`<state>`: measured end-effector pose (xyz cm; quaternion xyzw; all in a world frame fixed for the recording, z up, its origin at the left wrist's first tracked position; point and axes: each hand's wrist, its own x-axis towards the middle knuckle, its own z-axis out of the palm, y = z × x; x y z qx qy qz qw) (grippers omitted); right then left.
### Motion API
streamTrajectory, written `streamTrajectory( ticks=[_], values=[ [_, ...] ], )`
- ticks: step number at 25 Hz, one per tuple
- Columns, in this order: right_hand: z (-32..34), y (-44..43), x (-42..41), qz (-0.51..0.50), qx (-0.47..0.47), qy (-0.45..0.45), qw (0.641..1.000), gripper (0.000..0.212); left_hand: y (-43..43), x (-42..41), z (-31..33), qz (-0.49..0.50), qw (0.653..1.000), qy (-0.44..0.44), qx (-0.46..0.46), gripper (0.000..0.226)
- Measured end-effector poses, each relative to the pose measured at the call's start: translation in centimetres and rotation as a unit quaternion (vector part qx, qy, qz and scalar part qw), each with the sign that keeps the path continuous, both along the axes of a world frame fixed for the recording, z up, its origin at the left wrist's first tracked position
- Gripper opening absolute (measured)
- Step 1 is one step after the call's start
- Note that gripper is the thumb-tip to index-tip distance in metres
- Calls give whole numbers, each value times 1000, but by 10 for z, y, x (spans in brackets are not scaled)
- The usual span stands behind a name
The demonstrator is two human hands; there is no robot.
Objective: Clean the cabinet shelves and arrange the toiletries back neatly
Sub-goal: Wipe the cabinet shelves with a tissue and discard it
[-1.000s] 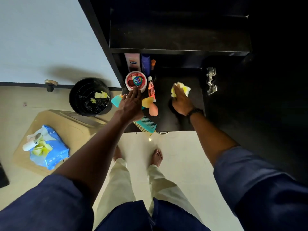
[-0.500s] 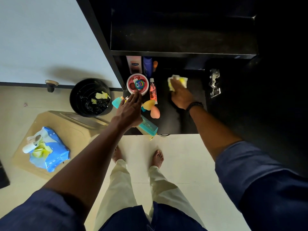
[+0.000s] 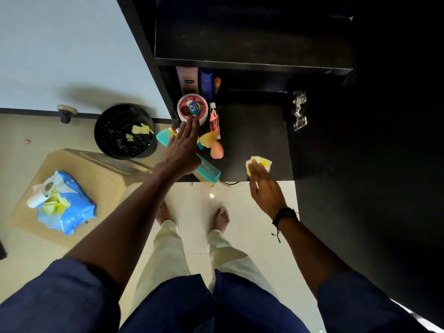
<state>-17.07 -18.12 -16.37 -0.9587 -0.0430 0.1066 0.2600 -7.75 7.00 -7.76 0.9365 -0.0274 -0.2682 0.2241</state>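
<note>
The black cabinet's lower shelf (image 3: 254,131) carries toiletries on its left side: a round red-lidded tub (image 3: 192,109), a pink tube (image 3: 213,121), a peach sponge (image 3: 217,150), a teal comb (image 3: 207,170) and bottles (image 3: 206,82) at the back. My left hand (image 3: 182,150) hovers flat over the comb, fingertips at the tub's rim. My right hand (image 3: 265,188) presses a yellow wipe (image 3: 260,162) with straight fingers onto the shelf near its front edge. The upper shelf (image 3: 252,44) is bare.
A black bin (image 3: 123,132) with used wipes stands on the floor left of the cabinet. A blue wipes pack (image 3: 64,207) lies on a tan lid further left. A metal hinge (image 3: 299,109) sits on the cabinet's right wall. My bare feet are below the shelf edge.
My right hand dragged the yellow wipe from the back of the lower shelf toward its front edge. My left hand flattened and stayed by the tub.
</note>
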Motion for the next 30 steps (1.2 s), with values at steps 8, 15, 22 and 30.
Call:
streamTrajectory(
  ticks=[8, 15, 22, 30],
  values=[
    [13, 0, 45, -190, -70, 54, 978, 37, -12, -67, -8, 42, 999, -1, -24, 99],
    [-5, 71, -6, 90, -81, 13, 993, 45, -18, -97, -17, 35, 997, 61, -12, 96],
    [-5, -46, 30, -156, -166, 42, 973, 36, -15, -103, -29, 42, 994, 93, -37, 92],
    [13, 85, 31, 28, -42, 14, 999, 34, -6, -104, -29, 59, 991, 112, -39, 92]
  ],
)
